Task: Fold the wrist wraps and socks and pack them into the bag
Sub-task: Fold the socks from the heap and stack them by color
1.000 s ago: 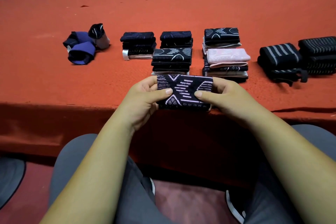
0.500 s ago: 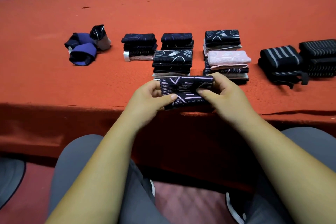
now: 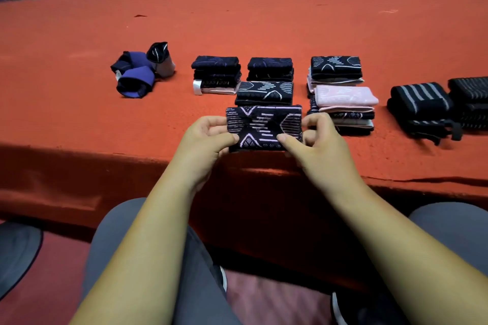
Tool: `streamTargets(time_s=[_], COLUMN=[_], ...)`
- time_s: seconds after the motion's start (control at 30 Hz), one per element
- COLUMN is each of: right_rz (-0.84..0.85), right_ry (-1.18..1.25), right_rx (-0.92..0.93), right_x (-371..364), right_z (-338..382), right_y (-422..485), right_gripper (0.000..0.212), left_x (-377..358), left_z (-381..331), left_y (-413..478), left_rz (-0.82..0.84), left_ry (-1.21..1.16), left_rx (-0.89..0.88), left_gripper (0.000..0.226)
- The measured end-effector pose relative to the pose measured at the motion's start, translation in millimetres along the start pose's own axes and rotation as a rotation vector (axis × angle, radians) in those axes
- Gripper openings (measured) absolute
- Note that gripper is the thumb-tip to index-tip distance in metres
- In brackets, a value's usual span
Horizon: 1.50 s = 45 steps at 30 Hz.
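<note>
Head view: the left hand (image 3: 203, 140) and right hand (image 3: 320, 145) are pinching a folded sock (image 3: 264, 126) by its ends, thumbs in front, at frame centre over the near edge of the table (image 3: 264, 21); folded stacks (image 3: 264, 93) are lying just behind, striped wraps (image 3: 420, 105) at right.

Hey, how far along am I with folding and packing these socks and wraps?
Done: stacks of folded socks and the striped wraps sit on the red table. In hand: your left hand and right hand grip one folded patterned sock near the front edge. Remaining: the blue bundle looks loosely rolled, not folded flat, and no bag is in view, so packing seems not yet begun.
</note>
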State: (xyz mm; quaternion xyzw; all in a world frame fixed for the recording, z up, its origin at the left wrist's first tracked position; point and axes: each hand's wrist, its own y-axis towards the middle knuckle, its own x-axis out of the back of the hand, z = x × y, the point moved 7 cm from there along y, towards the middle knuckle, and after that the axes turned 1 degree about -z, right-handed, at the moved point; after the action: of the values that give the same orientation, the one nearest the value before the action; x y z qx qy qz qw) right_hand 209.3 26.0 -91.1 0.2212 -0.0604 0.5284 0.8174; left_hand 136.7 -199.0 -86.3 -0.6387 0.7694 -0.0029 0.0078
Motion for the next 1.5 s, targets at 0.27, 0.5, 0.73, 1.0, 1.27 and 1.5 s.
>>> streamTargets(time_s=[0.27, 0.5, 0.73, 1.0, 1.27, 1.5], right_rz=[0.018, 0.146, 0.309, 0.219, 0.200, 0.176], right_ry=[-0.112, -0.205, -0.463, -0.741, -0.679, -0.516], right_rx=[0.142, 0.178, 0.055, 0.087, 0.112, 0.265], right_x=[-57, -128, -184, -199, -200, -195], right_z=[40, 63, 56, 32, 32, 43], right_y=[8, 36, 65, 66, 62, 59], right_gripper=[0.020, 0.034, 0.044, 0.045, 0.055, 0.030], left_x=[67, 119, 124, 123, 134, 153], left_z=[-13, -20, -11, 21, 23, 23], left_y=[16, 56, 116, 147, 154, 150], left_rz=[-0.270, -0.454, -0.390, -0.333, -0.233, -0.258], left_ry=[0.196, 0.339, 0.515, 0.742, 0.637, 0.450], left_rx=[-0.173, -0.194, -0.087, -0.111, -0.083, -0.033], left_gripper=[0.021, 0.026, 0.044, 0.034, 0.033, 0.025])
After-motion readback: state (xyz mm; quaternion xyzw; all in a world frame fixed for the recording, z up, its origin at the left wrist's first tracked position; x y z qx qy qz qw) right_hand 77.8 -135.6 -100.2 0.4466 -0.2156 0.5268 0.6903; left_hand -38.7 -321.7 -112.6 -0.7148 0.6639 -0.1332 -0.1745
